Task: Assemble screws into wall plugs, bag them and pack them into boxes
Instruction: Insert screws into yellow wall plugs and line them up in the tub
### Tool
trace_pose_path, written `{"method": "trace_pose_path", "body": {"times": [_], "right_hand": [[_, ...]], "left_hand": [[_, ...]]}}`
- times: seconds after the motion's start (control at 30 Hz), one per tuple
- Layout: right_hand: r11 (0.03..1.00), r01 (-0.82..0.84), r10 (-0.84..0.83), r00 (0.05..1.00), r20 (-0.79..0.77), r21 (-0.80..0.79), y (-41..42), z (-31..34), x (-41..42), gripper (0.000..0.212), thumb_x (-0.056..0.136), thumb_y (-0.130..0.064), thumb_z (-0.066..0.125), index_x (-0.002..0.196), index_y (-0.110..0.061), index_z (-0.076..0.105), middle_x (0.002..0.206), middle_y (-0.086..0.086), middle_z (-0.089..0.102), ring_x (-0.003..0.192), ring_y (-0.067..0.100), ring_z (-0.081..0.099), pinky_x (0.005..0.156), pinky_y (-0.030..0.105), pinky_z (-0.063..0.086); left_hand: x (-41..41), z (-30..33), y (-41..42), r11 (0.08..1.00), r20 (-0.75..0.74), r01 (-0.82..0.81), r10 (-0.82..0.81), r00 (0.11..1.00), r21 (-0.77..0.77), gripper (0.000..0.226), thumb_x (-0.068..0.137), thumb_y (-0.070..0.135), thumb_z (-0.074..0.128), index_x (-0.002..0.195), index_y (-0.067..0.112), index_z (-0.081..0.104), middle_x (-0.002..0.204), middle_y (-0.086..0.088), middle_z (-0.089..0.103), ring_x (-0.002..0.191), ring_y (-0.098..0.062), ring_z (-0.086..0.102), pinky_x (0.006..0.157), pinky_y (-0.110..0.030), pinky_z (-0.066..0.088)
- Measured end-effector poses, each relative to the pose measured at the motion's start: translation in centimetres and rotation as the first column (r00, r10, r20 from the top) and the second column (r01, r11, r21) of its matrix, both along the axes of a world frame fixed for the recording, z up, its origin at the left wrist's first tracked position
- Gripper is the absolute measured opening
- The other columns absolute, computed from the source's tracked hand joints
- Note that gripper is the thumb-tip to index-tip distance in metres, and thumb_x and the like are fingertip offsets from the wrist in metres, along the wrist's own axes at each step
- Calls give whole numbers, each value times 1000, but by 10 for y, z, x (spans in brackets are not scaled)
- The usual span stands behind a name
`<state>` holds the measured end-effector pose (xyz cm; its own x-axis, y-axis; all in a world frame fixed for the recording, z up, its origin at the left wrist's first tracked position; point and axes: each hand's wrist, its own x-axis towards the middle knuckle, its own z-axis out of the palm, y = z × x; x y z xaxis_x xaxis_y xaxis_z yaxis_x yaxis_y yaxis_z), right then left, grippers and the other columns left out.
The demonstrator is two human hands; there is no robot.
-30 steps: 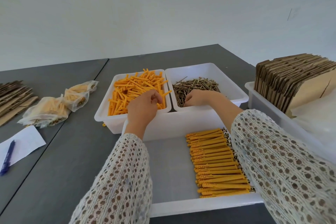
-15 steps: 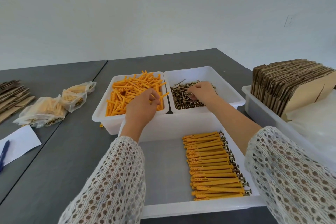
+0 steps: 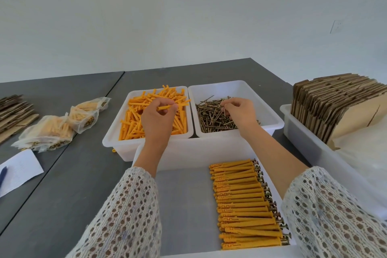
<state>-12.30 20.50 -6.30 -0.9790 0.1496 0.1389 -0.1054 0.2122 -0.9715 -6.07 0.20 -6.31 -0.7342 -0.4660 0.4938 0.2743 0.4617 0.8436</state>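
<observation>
My left hand (image 3: 158, 119) pinches one orange wall plug (image 3: 164, 107) above the white bin of loose orange plugs (image 3: 127, 148). My right hand (image 3: 238, 111) is over the neighbouring white bin of screws (image 3: 270, 123), its fingertips pinching a screw (image 3: 224, 112) just above the pile of screws (image 3: 211, 117). In the near white tray (image 3: 188, 205) lies a neat row of several assembled plugs with screws (image 3: 245, 205).
Filled clear bags of plugs (image 3: 58, 125) lie on the grey table at left, beside flat cardboard (image 3: 14, 111), a paper sheet (image 3: 18, 169) and a blue pen (image 3: 2, 176). At right, a white bin (image 3: 310, 148) holds upright flattened cardboard boxes (image 3: 335, 100) and clear plastic bags.
My left hand lifted a single plug out of the pile. My right hand reached further into the screw bin and pinched a screw. The camera tilted up slightly.
</observation>
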Motion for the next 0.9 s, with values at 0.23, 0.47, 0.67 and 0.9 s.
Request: {"method": "trace_pose_path", "body": {"times": [0.23, 0.47, 0.67, 0.9], "right_hand": [[997, -8, 8, 1000, 1, -81, 2, 4, 4, 19, 90, -5, 66, 84, -23, 68, 94, 4, 70, 82, 12, 59, 84, 31, 49], [961, -64, 61, 998, -18, -268, 1, 9, 10, 21, 93, 2, 58, 103, -13, 48, 82, 12, 68, 50, 11, 55, 50, 23, 51], [940, -99, 68, 992, -104, -326, -5, 10, 17, 25, 97, 2, 52, 114, -12, 39, 68, 10, 64, 45, 14, 57, 49, 25, 51], [976, -116, 84, 981, -172, -182, -10, 9, 20, 21, 95, 0, 57, 108, -11, 44, 65, 7, 65, 48, 13, 58, 47, 26, 51]], "left_hand": [[7, 11, 16, 984, -16, 176, -176, 984, -9, 25, 102, 26, 53, 85, 20, 70, 62, -9, 51, 56, -9, 42, 53, -28, 39], [8, 4, 34, 879, 156, 402, -373, 915, -258, 43, 106, 24, 40, 63, 23, 49, 52, 10, 40, 49, -5, 36, 52, -21, 32], [4, -12, 39, 656, 369, 417, -221, 903, -629, 38, 103, 44, 40, 73, 26, 55, 56, 10, 47, 56, -4, 45, 52, -28, 29], [4, -12, 41, 671, 346, 378, -190, 919, -638, 35, 102, 45, 43, 77, 25, 58, 59, 9, 48, 58, -5, 46, 51, -28, 26]]}}
